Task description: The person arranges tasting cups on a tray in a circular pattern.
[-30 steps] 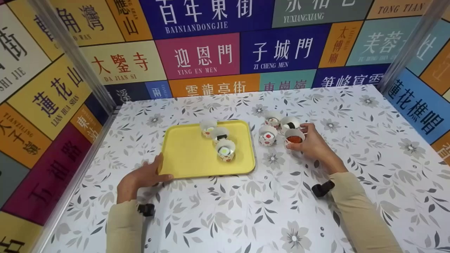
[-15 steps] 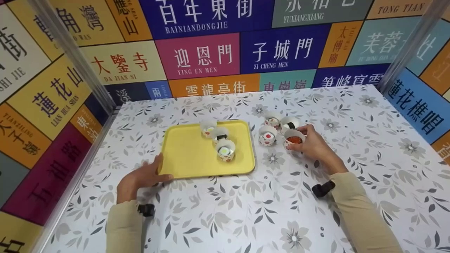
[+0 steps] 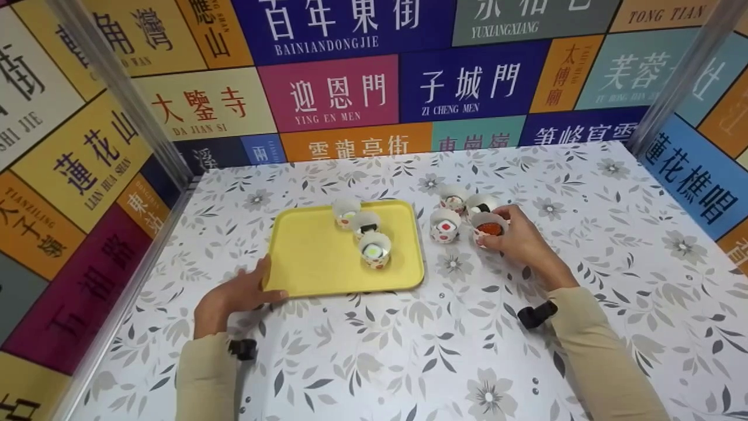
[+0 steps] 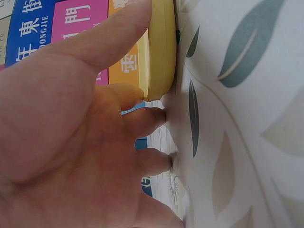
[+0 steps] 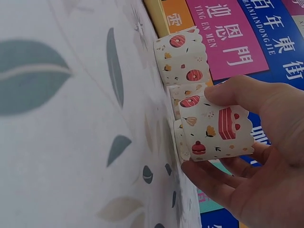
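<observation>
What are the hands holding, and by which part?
Right hand: the cup with orange filling, pinched by its outer wall. Left hand only touches the yellow tray at one corner.

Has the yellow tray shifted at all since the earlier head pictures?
No. In the head view, the yellow tray shows no visible shift either way against the gray printed flower right of it; the left hand touches its near left corner.
</observation>
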A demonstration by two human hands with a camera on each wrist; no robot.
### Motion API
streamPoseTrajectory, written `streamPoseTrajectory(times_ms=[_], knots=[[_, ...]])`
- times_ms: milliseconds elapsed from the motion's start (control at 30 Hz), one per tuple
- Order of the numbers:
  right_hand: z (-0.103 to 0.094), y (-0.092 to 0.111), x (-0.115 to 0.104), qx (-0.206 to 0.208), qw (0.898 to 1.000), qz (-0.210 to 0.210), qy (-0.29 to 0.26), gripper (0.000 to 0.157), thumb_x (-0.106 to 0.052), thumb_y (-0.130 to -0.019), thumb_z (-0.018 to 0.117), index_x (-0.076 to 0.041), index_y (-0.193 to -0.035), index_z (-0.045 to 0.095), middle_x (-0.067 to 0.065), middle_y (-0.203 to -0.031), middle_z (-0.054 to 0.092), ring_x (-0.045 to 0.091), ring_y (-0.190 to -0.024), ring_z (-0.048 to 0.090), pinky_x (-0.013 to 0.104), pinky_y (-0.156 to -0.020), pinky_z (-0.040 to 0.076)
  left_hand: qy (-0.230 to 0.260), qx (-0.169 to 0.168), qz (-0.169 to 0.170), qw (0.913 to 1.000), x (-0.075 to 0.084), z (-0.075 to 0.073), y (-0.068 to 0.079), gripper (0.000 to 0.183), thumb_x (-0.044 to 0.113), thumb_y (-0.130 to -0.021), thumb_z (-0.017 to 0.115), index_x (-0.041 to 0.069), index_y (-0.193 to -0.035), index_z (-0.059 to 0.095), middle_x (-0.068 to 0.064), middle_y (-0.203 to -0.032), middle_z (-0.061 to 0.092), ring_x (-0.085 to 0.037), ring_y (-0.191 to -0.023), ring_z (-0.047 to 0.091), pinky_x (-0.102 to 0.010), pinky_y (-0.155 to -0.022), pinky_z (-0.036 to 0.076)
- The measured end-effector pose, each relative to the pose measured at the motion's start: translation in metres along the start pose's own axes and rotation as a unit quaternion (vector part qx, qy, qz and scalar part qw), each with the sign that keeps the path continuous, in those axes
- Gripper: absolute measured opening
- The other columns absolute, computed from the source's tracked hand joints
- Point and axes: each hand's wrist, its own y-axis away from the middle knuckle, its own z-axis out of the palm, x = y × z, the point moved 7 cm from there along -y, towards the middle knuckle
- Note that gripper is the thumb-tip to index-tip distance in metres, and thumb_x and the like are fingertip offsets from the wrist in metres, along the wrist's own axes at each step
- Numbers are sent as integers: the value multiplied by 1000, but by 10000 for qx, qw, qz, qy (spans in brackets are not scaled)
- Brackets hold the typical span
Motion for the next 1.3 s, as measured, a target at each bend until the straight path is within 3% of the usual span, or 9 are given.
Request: streamPoseTrajectory(times_ms=[433,700,967,1300], knots=[[-2,4,-14,100,9997,-208,-42,76,-31,-86,78,1,-139,35,23,-143,45,33,-118,49,45,-99,40,103,29,-62,9999,0,1,1,110,67,-88,61,22,-162,-7,-26,-167,-8,-47,-153,-10,-70,-120,5],[-1,11,-29,145,9991,-378,-146,74,-32,-86,78,-1,-139,36,21,-145,43,35,-124,50,49,-103,43,261,6,-138,9996,0,0,3,110,65,-88,63,25,-162,-8,-25,-166,-12,-46,-153,-13,-71,-119,2],[1,19,-42,212,9979,-576,-220,75,-31,-85,79,-2,-140,36,20,-142,43,34,-120,51,46,-99,45,76,34,89,9999,2,1,1,108,62,-91,61,17,-162,-6,-25,-167,-6,-49,-153,-9,-70,-120,6],[16,25,-61,0,9959,-829,-352,71,-23,-84,81,-2,-137,38,19,-140,47,34,-123,51,47,-103,44,56,9,-3,10000,0,0,0,109,65,-90,61,20,-162,-7,-23,-168,-7,-47,-153,-10,-70,-120,5]])
